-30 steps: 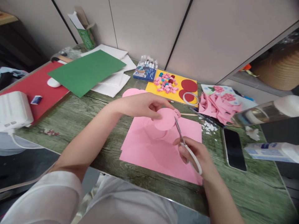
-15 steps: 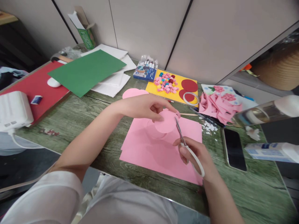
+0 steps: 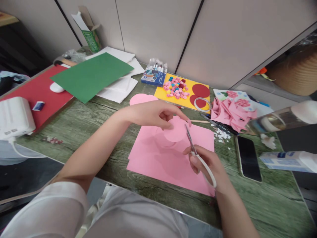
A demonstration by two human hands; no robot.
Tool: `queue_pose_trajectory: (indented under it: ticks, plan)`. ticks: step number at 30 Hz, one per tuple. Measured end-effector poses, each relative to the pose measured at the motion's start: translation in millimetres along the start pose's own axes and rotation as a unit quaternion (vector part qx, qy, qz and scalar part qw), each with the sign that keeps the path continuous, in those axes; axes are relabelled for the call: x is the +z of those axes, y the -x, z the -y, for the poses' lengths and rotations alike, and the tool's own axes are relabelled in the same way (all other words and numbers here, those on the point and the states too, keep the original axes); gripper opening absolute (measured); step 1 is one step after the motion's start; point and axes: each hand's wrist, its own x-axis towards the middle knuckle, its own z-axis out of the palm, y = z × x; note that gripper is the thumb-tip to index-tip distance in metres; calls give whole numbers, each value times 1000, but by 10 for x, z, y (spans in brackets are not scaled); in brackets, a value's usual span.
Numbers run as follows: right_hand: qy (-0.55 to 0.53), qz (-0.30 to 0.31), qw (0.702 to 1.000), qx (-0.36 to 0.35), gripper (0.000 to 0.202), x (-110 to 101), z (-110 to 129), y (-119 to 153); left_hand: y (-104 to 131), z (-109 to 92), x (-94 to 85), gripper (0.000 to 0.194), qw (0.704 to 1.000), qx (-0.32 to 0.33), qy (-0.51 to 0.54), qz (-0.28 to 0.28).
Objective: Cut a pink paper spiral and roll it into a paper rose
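Note:
My left hand (image 3: 163, 114) pinches a pink paper circle (image 3: 175, 131) between thumb and fingers, holding it above pink sheets (image 3: 158, 165) on the table. My right hand (image 3: 204, 162) is closed on white-handled scissors (image 3: 205, 170), whose blades point up and touch or nearly touch the circle's right edge; which of the two I cannot tell. Another round pink piece lies under the held one, partly hidden. Behind my left wrist lie more pink circles (image 3: 141, 98), partly covered by the arm.
Yellow card (image 3: 160, 94) bears pompoms (image 3: 176, 87), red circles (image 3: 200, 90) and a tape roll (image 3: 202, 104). Pink scraps (image 3: 232, 114), a phone (image 3: 249, 158) and bottles (image 3: 287, 115) stand or lie right. Green card (image 3: 94, 76), red card (image 3: 49, 89) and a white device (image 3: 16, 115) are left.

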Motion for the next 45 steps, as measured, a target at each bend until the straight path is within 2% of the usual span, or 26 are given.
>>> queue_pose_trajectory:
  ticks: [15,22,27,31,38,45]
  plan:
    - [9,-2,1000,9,28,2,-12,2,30,-21,-48,40,999,-34,1,-17]
    - [8,-1,1000,13,26,-5,-30,-7,30,6,-55,36,998,-31,-10,-48]
    - [-2,-33,999,-6,25,0,-42,-11,3,12,-23,40,998,-23,11,-66]
    - [-12,-57,998,-20,26,11,-37,-2,-11,-7,9,48,998,-1,22,-52]
    - [-17,-29,999,-22,26,3,-43,7,-5,-28,22,48,998,0,64,-1]
    - [-21,-28,999,-23,28,16,-41,-10,-11,-54,38,47,999,9,49,-6]
